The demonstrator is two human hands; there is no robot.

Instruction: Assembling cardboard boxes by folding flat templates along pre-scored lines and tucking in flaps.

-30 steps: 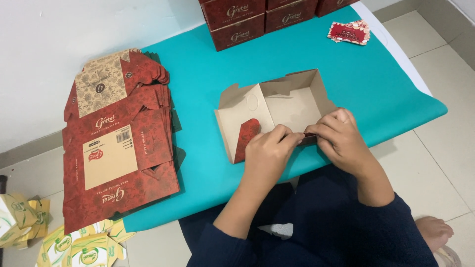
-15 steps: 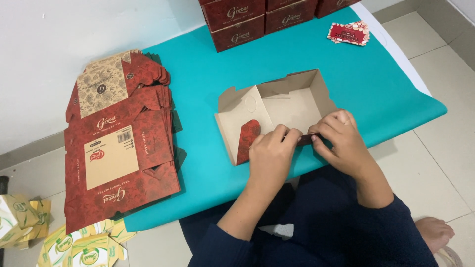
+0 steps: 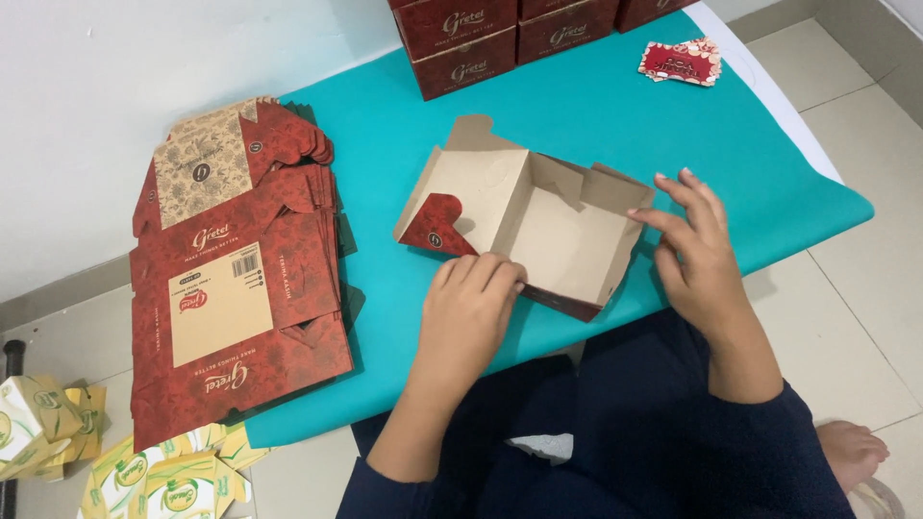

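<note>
I see a half-formed carton of brown cardboard with a dark red printed outside (image 3: 538,226) lying open side up on the teal sheet covering the counter (image 3: 615,106), just ahead of my lap. It holds nothing; its bare brown floor shows, one red curved flap (image 3: 435,223) folds in at the left, and the lid panel stands up at the far left. Its long axis runs from far left to near right. My left hand (image 3: 473,298) rests curled, knuckles down, against the near wall, fingers bent but pinching nothing I can make out. My right hand (image 3: 694,252) is spread wide at the right end wall, its fingertips (image 3: 642,213) touching the rim, grip released. Both hands sit at the carton; the left is closer to its middle. To the left lies a stack of flat dark red carton blanks (image 3: 236,288). Assembled dark red boxes (image 3: 471,43) line the far edge, with a small red card (image 3: 681,61) beyond. Folded yellow-green packs (image 3: 144,471) lie on the floor
</note>
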